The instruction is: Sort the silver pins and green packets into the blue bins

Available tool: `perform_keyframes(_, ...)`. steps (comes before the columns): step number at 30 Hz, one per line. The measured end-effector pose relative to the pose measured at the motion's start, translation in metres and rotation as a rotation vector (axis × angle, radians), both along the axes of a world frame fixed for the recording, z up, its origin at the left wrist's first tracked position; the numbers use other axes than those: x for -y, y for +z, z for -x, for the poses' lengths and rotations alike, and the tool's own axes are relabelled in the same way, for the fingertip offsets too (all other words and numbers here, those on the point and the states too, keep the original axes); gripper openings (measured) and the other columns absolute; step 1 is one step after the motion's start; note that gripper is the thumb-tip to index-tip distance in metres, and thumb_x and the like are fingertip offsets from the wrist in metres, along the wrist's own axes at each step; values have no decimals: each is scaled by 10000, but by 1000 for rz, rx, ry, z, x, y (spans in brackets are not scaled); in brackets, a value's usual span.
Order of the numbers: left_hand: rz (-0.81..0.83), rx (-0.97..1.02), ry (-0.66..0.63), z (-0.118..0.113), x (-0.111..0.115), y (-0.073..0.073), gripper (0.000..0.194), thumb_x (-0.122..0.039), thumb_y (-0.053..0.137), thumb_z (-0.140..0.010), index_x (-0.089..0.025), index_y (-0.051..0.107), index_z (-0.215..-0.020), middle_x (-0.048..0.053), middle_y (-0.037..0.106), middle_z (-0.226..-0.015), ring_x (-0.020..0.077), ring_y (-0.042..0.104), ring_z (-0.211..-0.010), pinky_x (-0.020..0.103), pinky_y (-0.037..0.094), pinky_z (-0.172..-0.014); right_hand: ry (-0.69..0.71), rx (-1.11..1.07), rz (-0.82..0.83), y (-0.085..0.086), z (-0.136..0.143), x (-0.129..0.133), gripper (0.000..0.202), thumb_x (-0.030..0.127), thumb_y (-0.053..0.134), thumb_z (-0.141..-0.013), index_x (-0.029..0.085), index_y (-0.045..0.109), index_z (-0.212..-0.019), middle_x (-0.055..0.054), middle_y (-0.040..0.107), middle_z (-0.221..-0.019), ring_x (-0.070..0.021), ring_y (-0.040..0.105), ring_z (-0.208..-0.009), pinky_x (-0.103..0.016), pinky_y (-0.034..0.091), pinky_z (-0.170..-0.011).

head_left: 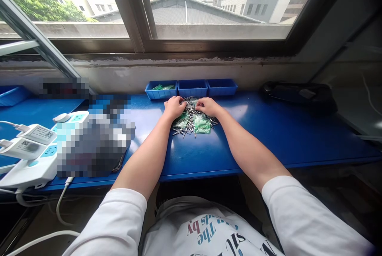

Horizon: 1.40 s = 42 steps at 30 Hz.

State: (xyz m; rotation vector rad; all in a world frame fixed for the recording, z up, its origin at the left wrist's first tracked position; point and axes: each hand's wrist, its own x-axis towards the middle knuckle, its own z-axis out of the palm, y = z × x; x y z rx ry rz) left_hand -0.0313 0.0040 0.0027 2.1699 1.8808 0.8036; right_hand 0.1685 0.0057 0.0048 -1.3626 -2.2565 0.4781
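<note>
1. We have our left hand (175, 107) at the left edge of a loose pile of slender metal pins (188, 128) on the blue desk (193, 158). Its fingers curl inward over the pile; we cannot tell whether that grip holds a pin.

2. We have our right hand (209, 107) across the pile, fingers bent and pointing left, towards the other hand. The fingertips look drawn together, but we cannot tell whether anything is between them.

3. The pins lie mainly between our two hands and spread from there towards our body. They point many ways, so we can read no shared long axis.

4. Two green-tinted packets lie among the pins, on the body side of our hands. The left packet (182, 120) is nearer our left hand; the right packet (202, 125) sits just below our right fingertips, so that hand is nearer to it.

5. Beyond the pile, by the window wall, we see three blue bins side by side: the left bin (161, 94) holds green packets, while the contents of the middle bin (192, 91) and right bin (222, 90) are too dark to name.
</note>
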Motion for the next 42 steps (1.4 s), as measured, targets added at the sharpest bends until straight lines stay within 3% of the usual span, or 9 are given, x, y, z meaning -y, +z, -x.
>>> perform_keyframes(3,5,0,2,0,0,1,256,-400,520,-846,-241,652,-996,77,654,-1107,278,568,-1098,419,382,-957,-14,-15,20,2,2,2,109,295,651,-801,191,684,-793,-10,668,-775,-138,551,-707,-252,388,-666)
perform_keyframes(7,-38,-1,-7,-2,5,4,251,-387,523,-846,-230,657,-990,85,656,-1102,281,555,-1121,440,359,-963,-30,3,-30,6,6,6,126,283,627,-823,187,661,-749,-36,676,-864,-173,559,-838,-288,385,-753)
perform_keyframes(10,-137,34,-103,-4,11,8,243,-373,544,-841,-235,667,-1000,66,664,-1104,263,563,-1115,432,336,-975,-58,-55,-96,9,8,9,124,296,616,-830,190,654,-778,-47,677,-888,-211,540,-939,-332,378,-811)
perform_keyframes(14,-231,83,-326,-8,14,9,201,-346,576,-834,-239,698,-953,31,701,-1016,216,619,-1007,385,346,-958,7,-328,-62,10,10,10,146,329,622,-807,184,623,-789,-21,658,-732,-167,567,-733,-299,418,-700)
perform_keyframes(20,-239,129,-415,-9,8,5,192,-353,598,-824,-220,720,-891,40,726,-908,193,653,-872,331,410,-846,52,-633,65,5,15,7,294,447,683,-728,200,567,-837,17,624,-596,-161,595,-581,-279,430,-569)
perform_keyframes(27,-241,87,-322,-9,8,6,201,-306,512,-886,-216,692,-894,22,739,-917,198,657,-897,373,359,-917,4,-792,51,9,14,7,431,612,655,-707,183,609,-716,-12,653,-613,-148,597,-589,-277,445,-599)
perform_keyframes(38,-215,56,-291,-12,12,9,215,-335,493,-894,-223,676,-908,22,731,-939,216,640,-943,389,348,-915,7,-806,62,12,9,10,307,474,679,-696,170,688,-661,-34,687,-660,-162,608,-655,-289,471,-643)
perform_keyframes(42,-249,78,-142,-9,11,11,259,-375,522,-873,-223,651,-1039,48,696,-1080,242,586,-1086,397,354,-938,-182,-667,-107,12,3,4,282,433,602,-751,179,704,-819,-45,715,-835,-199,619,-795,-340,499,-771)
